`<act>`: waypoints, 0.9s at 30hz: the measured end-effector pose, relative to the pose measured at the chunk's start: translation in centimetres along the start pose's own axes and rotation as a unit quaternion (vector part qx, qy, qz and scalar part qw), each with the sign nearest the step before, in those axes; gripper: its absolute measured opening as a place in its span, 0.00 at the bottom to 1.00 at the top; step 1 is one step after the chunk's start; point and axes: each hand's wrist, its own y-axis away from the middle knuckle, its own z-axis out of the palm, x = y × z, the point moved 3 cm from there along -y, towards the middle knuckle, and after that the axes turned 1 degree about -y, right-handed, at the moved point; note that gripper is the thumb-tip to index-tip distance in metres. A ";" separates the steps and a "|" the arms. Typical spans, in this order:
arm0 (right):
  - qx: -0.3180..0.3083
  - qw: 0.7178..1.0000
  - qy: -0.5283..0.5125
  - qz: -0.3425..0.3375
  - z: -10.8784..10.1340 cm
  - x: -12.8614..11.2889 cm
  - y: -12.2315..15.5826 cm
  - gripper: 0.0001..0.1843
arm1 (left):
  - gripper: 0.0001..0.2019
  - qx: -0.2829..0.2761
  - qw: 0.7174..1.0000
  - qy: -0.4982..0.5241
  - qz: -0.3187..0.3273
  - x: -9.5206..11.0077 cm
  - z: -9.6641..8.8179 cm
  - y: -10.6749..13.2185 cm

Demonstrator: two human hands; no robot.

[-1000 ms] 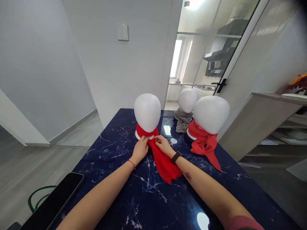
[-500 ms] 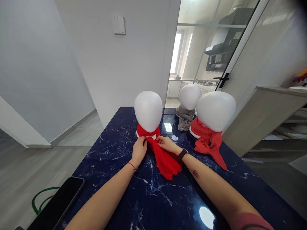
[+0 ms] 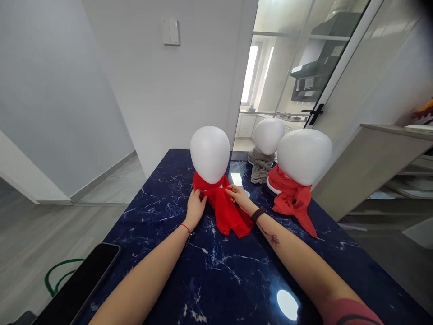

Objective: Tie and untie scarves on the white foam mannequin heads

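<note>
A bright red scarf [image 3: 230, 216] is wrapped round the neck of a white mannequin head [image 3: 210, 155], its loose part hanging forward onto the table. My left hand [image 3: 196, 206] pinches the scarf at the left, just below the head's chin. On the other side, my right hand [image 3: 239, 197] grips the same cloth between thumb and fingers. Between the two hands the fabric is spread across the front of the neck. The neck itself is mostly covered by cloth.
To the right, a mannequin head [image 3: 304, 155] wears a coral-red scarf [image 3: 293, 198]. Behind it, another head [image 3: 269, 136] has a grey scarf [image 3: 262, 166]. A black phone [image 3: 81, 284] lies at the left edge of the dark blue marbled table [image 3: 216, 280].
Both hands have lifted the red scarf slightly and spread it wider below the chin. Its hanging end has drawn up toward the head, and the white base is now more covered.
</note>
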 end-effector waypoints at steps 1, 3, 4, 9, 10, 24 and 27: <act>0.007 1.000 -0.018 0.001 0.0 0.0 0.0 0.18 | 0.05 0.004 1.000 0.004 -0.007 -0.2 0.0 -0.1; 0.021 0.999 -0.048 0.001 0.0 0.0 0.0 0.19 | 0.04 0.015 1.000 0.006 -0.018 -0.4 -0.1 -0.2; 0.028 0.998 -0.057 0.002 0.0 -0.1 0.0 0.20 | 0.04 0.022 0.999 0.006 -0.023 -0.4 -0.1 -0.3; 0.073 0.995 -0.066 0.012 -0.2 -0.2 0.0 0.21 | 0.03 0.040 0.998 0.012 -0.043 -0.6 -0.2 -0.3; 0.079 0.994 -0.074 0.013 -0.2 -0.2 0.0 0.21 | 0.03 0.042 0.998 0.013 -0.045 -0.6 -0.2 -0.2; 0.110 0.970 -0.210 0.044 -0.7 -0.2 -0.1 0.21 | 0.06 0.052 0.998 0.000 -0.045 -0.3 -0.4 0.0; 0.111 0.965 -0.232 0.048 -0.8 -0.1 -0.2 0.21 | 0.07 0.049 0.998 -0.004 -0.040 -0.2 -0.4 0.1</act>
